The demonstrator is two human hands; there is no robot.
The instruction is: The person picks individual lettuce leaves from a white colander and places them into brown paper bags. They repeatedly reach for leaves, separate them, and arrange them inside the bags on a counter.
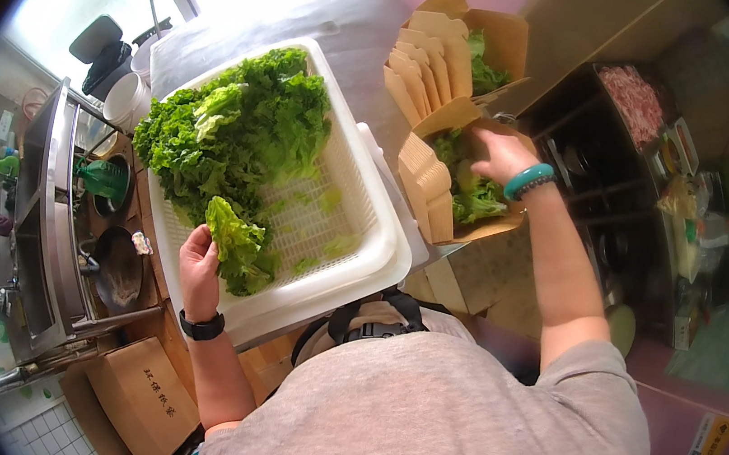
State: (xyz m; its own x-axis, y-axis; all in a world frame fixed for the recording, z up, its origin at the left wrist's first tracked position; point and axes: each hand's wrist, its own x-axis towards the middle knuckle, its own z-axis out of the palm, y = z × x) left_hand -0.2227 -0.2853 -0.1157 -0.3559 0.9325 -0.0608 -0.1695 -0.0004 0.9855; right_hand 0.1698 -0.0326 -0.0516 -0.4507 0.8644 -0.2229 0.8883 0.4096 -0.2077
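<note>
Over the near left corner of a white plastic basket (pixel 382 223), my left hand (pixel 199 268) pinches a green lettuce leaf (pixel 237 236) between thumb and fingers. Leafy green lettuce (pixel 249 111) is heaped at the far and left side of the basket, and small scraps lie on its slatted bottom. My right hand (pixel 500 152) reaches into the nearer kraft paper box (pixel 508 228), which has lettuce leaves (pixel 476 204) inside. Its fingertips are partly hidden by the box and leaves, so any grip there is unclear. Nested kraft boxes (pixel 429 174) stand in the same stack.
Behind the near stack stands another stack of kraft boxes (pixel 426 58), also with greens. To the right, a dark rack (pixel 595 181) bears a tray of sliced meat (pixel 629 103). A metal sink unit (pixel 52 244) is at left, above a cardboard box (pixel 145 398) on the floor.
</note>
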